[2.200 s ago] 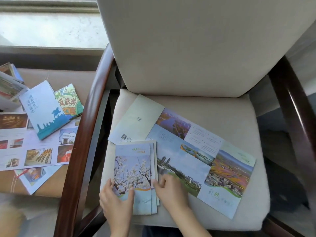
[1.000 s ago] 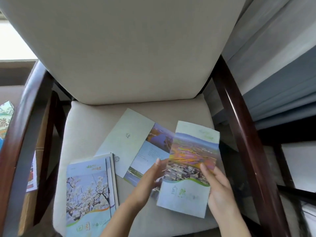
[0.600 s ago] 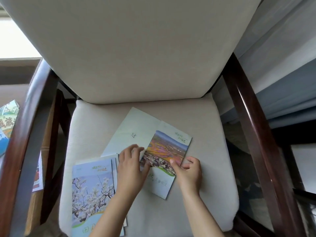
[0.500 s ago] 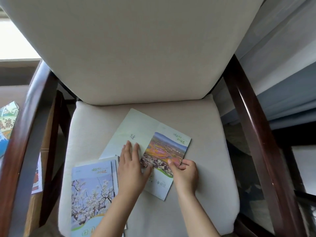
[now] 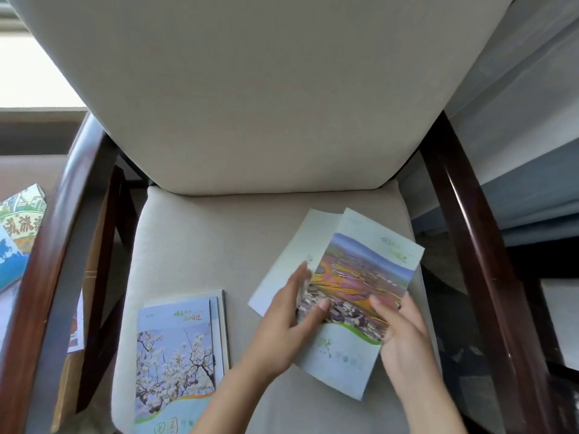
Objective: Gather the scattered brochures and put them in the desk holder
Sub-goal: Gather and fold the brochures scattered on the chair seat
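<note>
Brochure work is at the folding stage: the landscape brochure (image 5: 354,296), its cover showing coloured fields, sits over the right half of the chair seat (image 5: 194,245), lifted a little off the cushion as far as one can judge, with a pale panel (image 5: 291,255) of it spread out to the left and not yet tucked flat. The left hand (image 5: 282,327) grips the cover's left edge, thumb on the printed face and fingers reaching onto the pale panel; the right hand (image 5: 398,330) pinches the near right edge, thumb on top. To do this well, I would close the pale panel fully behind or under the cover, run the fingers along the crease so the folds lie square, and only then carry it over; a half-open flap would likely catch on the holder. Its long axis runs from near-left to far-right, slightly tilted clockwise from straight away, with the title end pointing far and the pale footer near. To the left on the seat, well apart, lies the blossom brochure stack (image 5: 180,361), long axis running near to far, top edge far. Beyond the left armrest (image 5: 59,233), more brochures (image 5: 18,233) rest on the table. The desk holder is not in view.
</note>
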